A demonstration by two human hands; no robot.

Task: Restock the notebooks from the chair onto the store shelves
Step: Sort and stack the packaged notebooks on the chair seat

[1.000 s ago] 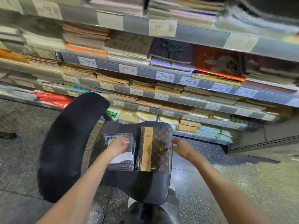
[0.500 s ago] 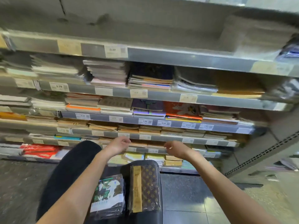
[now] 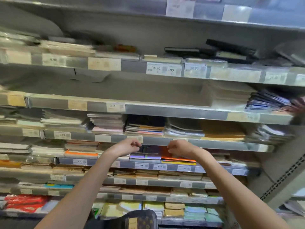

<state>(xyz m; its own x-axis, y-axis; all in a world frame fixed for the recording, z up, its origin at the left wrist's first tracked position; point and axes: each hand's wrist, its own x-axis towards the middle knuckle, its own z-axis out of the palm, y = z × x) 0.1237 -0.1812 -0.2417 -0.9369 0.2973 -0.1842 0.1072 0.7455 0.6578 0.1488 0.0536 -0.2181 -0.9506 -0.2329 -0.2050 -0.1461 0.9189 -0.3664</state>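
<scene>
Peeking in at the bottom edge, a brown monogram-patterned notebook (image 3: 140,220) lies on the dark chair (image 3: 105,223), well below both hands and touched by neither. Both bare forearms rise from the lower corners toward the store shelves (image 3: 189,111). The left hand (image 3: 127,147) and right hand (image 3: 179,147) hang side by side, apart, in front of a grey shelf rail with price tags (image 3: 156,69) on rails higher up. Each hand's fingers are curled loosely inward, holding nothing. Behind them sit stacks of purple and orange notebooks (image 3: 165,156); blurred piles fill the tiers above and below.
</scene>
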